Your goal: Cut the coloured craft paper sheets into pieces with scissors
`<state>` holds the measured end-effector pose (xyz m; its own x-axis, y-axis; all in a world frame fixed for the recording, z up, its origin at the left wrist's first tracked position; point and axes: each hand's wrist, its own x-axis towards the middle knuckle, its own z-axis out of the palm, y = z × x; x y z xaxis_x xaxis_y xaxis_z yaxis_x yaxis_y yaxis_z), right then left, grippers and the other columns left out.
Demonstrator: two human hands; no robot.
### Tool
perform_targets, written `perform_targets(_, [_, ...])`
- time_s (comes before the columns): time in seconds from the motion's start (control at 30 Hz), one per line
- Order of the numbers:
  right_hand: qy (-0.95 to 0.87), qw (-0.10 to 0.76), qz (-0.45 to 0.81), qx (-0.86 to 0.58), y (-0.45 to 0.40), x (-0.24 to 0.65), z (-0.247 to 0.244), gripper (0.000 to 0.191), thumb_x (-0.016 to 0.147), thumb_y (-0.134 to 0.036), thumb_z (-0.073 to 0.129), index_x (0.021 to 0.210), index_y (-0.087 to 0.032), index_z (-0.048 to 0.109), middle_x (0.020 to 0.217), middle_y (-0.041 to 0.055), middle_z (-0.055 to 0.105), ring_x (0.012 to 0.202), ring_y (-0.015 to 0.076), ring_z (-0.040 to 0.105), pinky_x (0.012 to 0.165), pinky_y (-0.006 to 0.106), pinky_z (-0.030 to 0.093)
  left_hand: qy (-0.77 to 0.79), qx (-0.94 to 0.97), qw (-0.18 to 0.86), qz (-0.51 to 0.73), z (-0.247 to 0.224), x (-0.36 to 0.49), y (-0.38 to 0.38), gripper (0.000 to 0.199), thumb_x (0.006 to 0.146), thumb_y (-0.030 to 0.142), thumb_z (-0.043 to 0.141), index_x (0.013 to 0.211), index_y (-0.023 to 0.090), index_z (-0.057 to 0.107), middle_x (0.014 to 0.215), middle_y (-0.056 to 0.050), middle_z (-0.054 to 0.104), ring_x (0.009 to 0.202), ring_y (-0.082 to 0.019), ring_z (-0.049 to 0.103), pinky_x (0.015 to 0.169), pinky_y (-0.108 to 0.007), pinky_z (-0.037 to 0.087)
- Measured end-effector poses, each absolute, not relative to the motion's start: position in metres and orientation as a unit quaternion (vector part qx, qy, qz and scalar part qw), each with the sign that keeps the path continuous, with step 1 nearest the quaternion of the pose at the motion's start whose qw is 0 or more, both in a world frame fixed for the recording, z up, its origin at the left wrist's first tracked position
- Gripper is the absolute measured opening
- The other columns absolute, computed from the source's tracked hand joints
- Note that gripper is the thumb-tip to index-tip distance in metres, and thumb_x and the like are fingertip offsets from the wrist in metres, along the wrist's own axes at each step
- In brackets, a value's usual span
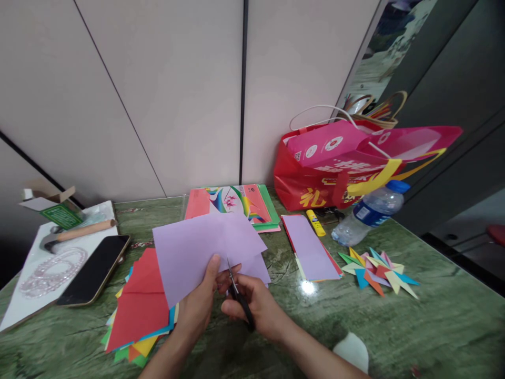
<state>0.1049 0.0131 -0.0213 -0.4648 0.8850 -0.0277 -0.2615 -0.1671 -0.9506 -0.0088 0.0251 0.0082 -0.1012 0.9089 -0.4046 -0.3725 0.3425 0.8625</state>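
Extends from the lower edge of the view with the left forearm (pixel 169 347) slanting up to the right and the right forearm (pixel 315 345) slanting up to the left, both bare. Holds the left hand (pixel 200 299) in a closed pinch, with thumb on top and fingertips showing just beyond it. Curls the right hand (pixel 258 302) inward beside it in a closed grip, with thumb nearer the body than the bent index finger.

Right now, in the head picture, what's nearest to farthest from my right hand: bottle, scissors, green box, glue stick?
From your right hand:
1. Scissors, held in it.
2. Glue stick, ahead, to the right.
3. Bottle, farther right, past the glue stick.
4. Green box, far left, toward the back.
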Motion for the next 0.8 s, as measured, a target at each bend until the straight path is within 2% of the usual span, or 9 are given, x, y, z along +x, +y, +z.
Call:
perform_targets(0.2, [-0.491, 0.414, 0.698, -0.315, 0.013, 0.1041, -0.0244, 0.041, 0.056, -0.046, 0.073, 0.079, -0.016, 0.054, 0.057, -0.0057, 0.046, 0.048, 0.0078, 0.038, 0.046, 0.021, 0.031, 0.546, 0.266, 0.609, 0.51, 0.0045, -0.0101, 0.0255, 0.035, 0.066, 0.047, 0.061, 0.077, 0.014, 0.065, 0.085, -0.006, 0.07, 0.08, -0.022, 0.064, 0.083, -0.036, 0.045])
perform_targets(0.47, [-0.497, 0.409, 0.69, -0.33, 0.0129, 0.1039, -0.0241, 0.037, 0.06, -0.044, 0.071, 0.078, -0.016, 0.054, 0.053, -0.0061, 0.047, 0.045, 0.0072, 0.039, 0.044, 0.02, 0.033, 0.534, 0.253, 0.614, 0.523, 0.0122, -0.0076, 0.0235, 0.032, 0.064, 0.044, 0.064, 0.074, 0.014, 0.064, 0.075, -0.006, 0.071, 0.078, -0.023, 0.065, 0.078, -0.033, 0.048])
perform_targets(0.8, [-0.483, 0.41, 0.696, -0.338, 0.0136, 0.103, -0.028, 0.038, 0.058, -0.043, 0.072, 0.076, -0.014, 0.056, 0.051, -0.0068, 0.047, 0.039, 0.0046, 0.039, 0.038, 0.017, 0.033, 0.543, 0.257, 0.606, 0.522, 0.0062, -0.0095, 0.0256, 0.037, 0.063, 0.047, 0.063, 0.08, 0.014, 0.064, 0.078, -0.006, 0.071, 0.082, -0.021, 0.064, 0.091, -0.036, 0.04])
